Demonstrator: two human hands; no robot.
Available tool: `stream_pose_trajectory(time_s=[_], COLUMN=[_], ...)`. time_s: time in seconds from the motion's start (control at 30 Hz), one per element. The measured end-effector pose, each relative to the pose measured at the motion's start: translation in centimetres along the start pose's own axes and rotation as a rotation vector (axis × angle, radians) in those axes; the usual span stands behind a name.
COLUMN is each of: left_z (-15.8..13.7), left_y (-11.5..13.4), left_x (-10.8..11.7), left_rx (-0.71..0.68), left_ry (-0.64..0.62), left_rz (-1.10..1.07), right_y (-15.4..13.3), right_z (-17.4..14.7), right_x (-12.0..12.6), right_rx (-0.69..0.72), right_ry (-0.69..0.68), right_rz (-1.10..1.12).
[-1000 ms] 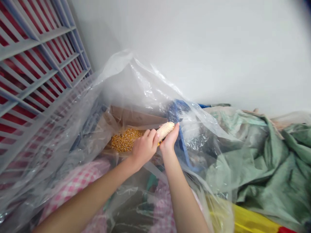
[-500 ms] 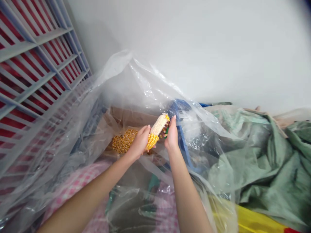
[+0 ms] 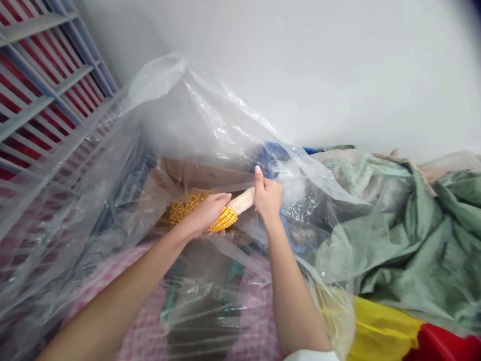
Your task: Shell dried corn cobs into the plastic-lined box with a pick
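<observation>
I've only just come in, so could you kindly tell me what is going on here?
A person is holding a partly bare corn cob in both hands. The left hand grips the part with yellow kernels, and the right hand is closed at the bare end, thumb up. Loose kernels lie in a pile beyond the left hand, with clear plastic draped around.

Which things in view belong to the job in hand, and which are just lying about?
In the job:
corn cob, partly bare, in left hand and right hand
loose kernels
clear plastic around them, probably

Apparently just lying about:
green cloth
yellow plastic
slatted rack
</observation>
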State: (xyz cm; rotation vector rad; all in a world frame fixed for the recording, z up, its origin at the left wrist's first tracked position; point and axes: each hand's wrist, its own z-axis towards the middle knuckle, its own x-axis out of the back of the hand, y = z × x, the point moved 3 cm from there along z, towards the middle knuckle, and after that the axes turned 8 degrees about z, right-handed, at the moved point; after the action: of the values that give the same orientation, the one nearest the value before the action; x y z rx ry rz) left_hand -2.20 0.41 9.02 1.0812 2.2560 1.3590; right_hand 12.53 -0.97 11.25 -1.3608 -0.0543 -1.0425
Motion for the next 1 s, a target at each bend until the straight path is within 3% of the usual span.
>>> stream_pose_trajectory(time_s=[0.13, 0.27, 0.4, 0.57, 0.77, 1.0], left_z=[0.8, 1.1, 0.6, -0.3, -1.0, -1.1], left_y=[-0.7, -0.9, 0.0, 0.6, 1.1, 1.0], left_x=[0.6, 1.6, 2.3, 1.9, 2.9, 4.6], left_rx=[0.059, 0.114, 0.122, 0.193, 0.251, 0.253], left_ry=[-0.093, -0.127, -0.051, -0.118, -0.221, -0.28], left_rz=[-0.065, -0.055, -0.082, -0.148, -0.066, 0.05], right_y=[0.9, 1.2, 0.3, -0.8, -0.9, -1.3], right_z=[0.4, 0.3, -0.3, -0.8, -0.7, -1.5], right_x=[-0.6, -1.3, -0.8, 0.0, -0.1, -0.8], right_rx=[0.129, 0.142, 0.104, 0.2, 0.404, 0.366], right_ry=[-0.121, -0.162, -0.078, 0.05, -0.132, -0.203], right_rz=[-0.112, -0.087, -0.001, -0.228, -0.118, 0.024])
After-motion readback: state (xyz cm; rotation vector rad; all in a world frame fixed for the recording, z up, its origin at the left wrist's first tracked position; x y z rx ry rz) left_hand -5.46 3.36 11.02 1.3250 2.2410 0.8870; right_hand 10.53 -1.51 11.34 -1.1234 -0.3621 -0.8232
